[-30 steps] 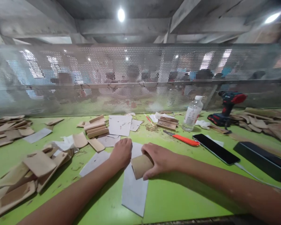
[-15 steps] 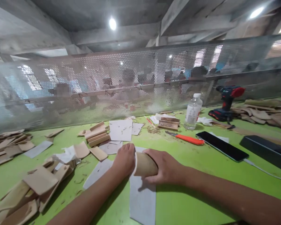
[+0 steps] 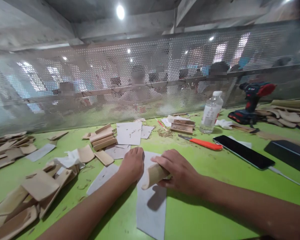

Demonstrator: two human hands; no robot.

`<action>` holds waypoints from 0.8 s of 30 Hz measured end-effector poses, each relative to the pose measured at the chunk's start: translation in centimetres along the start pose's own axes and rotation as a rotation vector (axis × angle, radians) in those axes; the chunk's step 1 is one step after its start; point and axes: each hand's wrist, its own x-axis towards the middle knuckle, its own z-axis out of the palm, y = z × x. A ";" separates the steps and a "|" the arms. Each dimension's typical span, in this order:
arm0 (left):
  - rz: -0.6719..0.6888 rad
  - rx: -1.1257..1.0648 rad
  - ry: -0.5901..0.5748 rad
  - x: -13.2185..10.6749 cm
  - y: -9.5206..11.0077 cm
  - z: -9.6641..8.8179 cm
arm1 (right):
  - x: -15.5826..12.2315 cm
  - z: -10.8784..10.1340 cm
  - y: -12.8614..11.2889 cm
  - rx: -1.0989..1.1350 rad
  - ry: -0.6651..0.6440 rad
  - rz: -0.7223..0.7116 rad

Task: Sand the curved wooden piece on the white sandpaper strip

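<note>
My right hand [image 3: 181, 171] is wrapped round a curved piece of bamboo [image 3: 155, 175], thumb on top. The piece is tilted, and its near end hangs over a long pale grey sheet of paper [image 3: 151, 213], casting a shadow on it. My left hand [image 3: 132, 164] rests closed on the upper left edge of that sheet, its fingers curled and pressing the sheet to the green table [image 3: 190, 216]. Its fingertips are hidden. Beyond the hands lie more grey sheets [image 3: 129, 133] and an orange-handled knife [image 3: 205, 144].
Bamboo pieces are heaped at the left [image 3: 40, 188], with a small stack [image 3: 103, 138] further back. On the right are a phone [image 3: 243, 151], a dark box [image 3: 290, 160], a bottle [image 3: 211, 115] and a cordless drill [image 3: 252, 101]. A perforated screen [image 3: 102, 90] stands behind, with people beyond.
The bamboo piece has tipped and come away from my left hand, with my right hand turning over it. My left hand stays on the sheet. The view has shifted slightly.
</note>
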 end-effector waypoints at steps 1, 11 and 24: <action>0.002 -0.002 0.000 0.0 0.0 -0.1 | 0.0 0.0 0.2 0.007 0.021 -0.015; 0.010 0.020 -0.003 0.0 0.2 -0.5 | 0.9 -1.4 1.0 0.956 -0.028 0.750; 0.021 0.012 0.024 0.0 -0.1 -0.1 | 0.4 -0.9 1.0 1.553 -0.256 0.912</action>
